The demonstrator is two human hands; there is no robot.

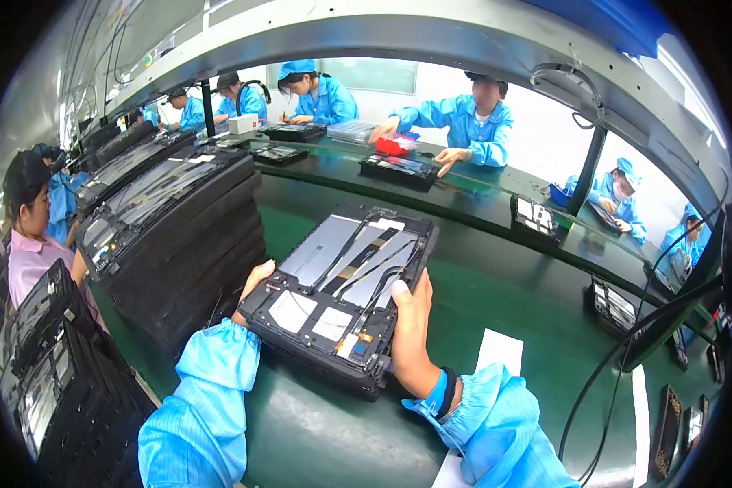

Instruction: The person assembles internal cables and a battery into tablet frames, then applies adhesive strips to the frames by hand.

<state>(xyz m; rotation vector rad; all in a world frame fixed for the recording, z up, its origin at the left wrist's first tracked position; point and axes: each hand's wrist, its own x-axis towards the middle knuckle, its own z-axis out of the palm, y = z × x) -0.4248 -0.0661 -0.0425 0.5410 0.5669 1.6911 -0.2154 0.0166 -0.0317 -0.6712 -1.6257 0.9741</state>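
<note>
I hold an opened black tablet housing (346, 285) in a black tray, its inner side up, showing grey plates, flat cables and small boards. My left hand (252, 286) grips its near left edge, fingers underneath. My right hand (411, 329) grips the near right edge, thumb resting on top by the small boards. Both forearms wear light blue sleeves, and the right wrist has a dark strap. The housing is tilted over a green work surface (488, 285).
A tall stack of black trays (179, 236) stands at my left, more stacks (57, 366) at the lower left. White paper sheet (496, 354) lies right of my hand. Black cables (626, 342) hang at right. Several people in blue coats work across the conveyor (464, 191).
</note>
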